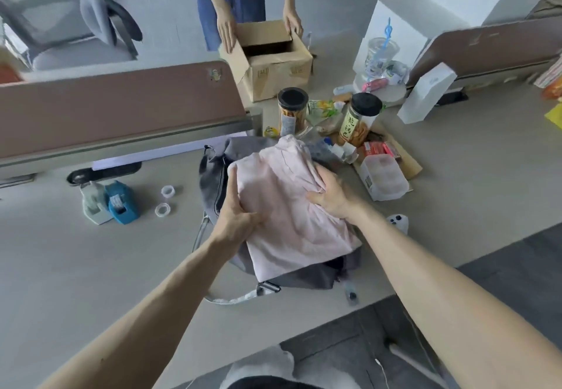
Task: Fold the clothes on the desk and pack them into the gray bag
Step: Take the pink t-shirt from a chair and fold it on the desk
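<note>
Both the left hand [237,221] and right hand [331,197] grip the side edges of the folded pink garment [286,206], lying on the gray bag [213,181], whose opening looks hidden; soft, light cloth, probably best held by both edges.

On the right black-lidded jar [362,119], a yellow label [346,129] bears vertical Chinese characters.

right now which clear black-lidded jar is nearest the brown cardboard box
The left jar, just in front of the brown cardboard box; the yellow-labelled jar stands farther right.
</note>
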A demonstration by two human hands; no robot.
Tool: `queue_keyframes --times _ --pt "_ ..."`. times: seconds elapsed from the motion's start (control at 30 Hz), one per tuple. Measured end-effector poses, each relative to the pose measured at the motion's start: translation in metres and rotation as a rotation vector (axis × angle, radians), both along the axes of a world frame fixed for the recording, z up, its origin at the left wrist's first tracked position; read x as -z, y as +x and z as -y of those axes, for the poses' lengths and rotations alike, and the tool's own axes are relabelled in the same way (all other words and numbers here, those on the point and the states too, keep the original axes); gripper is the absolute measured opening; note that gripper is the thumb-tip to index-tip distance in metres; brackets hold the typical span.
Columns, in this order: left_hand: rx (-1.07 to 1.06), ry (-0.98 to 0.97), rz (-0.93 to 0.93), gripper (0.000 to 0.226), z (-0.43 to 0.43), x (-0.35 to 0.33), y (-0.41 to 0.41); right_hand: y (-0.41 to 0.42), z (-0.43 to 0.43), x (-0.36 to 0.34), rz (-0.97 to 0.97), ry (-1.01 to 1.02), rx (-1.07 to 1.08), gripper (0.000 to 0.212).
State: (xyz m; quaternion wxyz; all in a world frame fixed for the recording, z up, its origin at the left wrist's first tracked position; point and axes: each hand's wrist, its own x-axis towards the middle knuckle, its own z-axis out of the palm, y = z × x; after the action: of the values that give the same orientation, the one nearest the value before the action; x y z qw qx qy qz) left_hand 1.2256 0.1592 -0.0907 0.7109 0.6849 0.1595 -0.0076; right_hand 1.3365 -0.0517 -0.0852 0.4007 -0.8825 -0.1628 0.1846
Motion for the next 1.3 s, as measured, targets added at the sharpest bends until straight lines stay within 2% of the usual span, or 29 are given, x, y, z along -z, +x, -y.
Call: queue_keyframes --times 0.1,0.23,0.33,0.53,0.67,0.77,0.83,0.9,0.97,1.03,1.17,1.3 --pt "-0.052 0.080 -0.032 0.120 -0.005 0.008 0.002 0.012 -0.017 0.007 -0.052 0.056 -0.049 0.073" --pt "-0.105 0.214 -0.170 0.105 -0.004 0.020 0.000 0.022 -0.027 0.029 -0.169 0.014 -0.105 0.072" --pt "-0.118 0.259 -0.254 0.095 -0.001 0.029 0.001 0.025 -0.021 0.045 -0.211 -0.089 -0.078 0.063" --pt "-0.167 0.360 -0.241 0.088 0.013 0.023 0.021 0.046 -0.013 0.043 -0.097 -0.029 -0.018 0.025" --pt "-0.108 0.610 -0.411 0.075 0.020 0.027 0.025 0.051 -0.006 0.057 -0.225 -0.104 -0.055 0.033" --pt "-0.077 0.647 -0.470 0.087 0.024 0.022 0.023 0.055 -0.002 0.062 -0.301 -0.105 -0.059 0.053" --pt "-0.071 0.826 -0.529 0.096 0.028 0.015 0.022 0.059 -0.004 0.055 -0.312 -0.049 -0.034 0.067" --pt "-0.061 1.116 -0.489 0.095 0.034 0.013 0.025 0.064 -0.007 0.044 -0.298 0.064 0.016 0.054" --pt "0.022 1.240 -0.377 0.085 0.040 0.012 0.034 0.069 -0.013 0.034 -0.321 0.196 0.032 0.039" --pt "0.140 1.206 -0.313 0.082 0.045 0.015 0.048 0.073 -0.018 0.026 -0.407 0.302 0.008 0.042" --pt "0.275 1.117 -0.308 0.099 0.055 0.027 0.075 0.082 -0.019 0.019 -0.556 0.442 -0.040 0.065" --pt "0.323 1.157 -0.386 0.108 0.060 0.034 0.088 0.099 -0.022 0.009 -0.636 0.566 0.000 0.063"
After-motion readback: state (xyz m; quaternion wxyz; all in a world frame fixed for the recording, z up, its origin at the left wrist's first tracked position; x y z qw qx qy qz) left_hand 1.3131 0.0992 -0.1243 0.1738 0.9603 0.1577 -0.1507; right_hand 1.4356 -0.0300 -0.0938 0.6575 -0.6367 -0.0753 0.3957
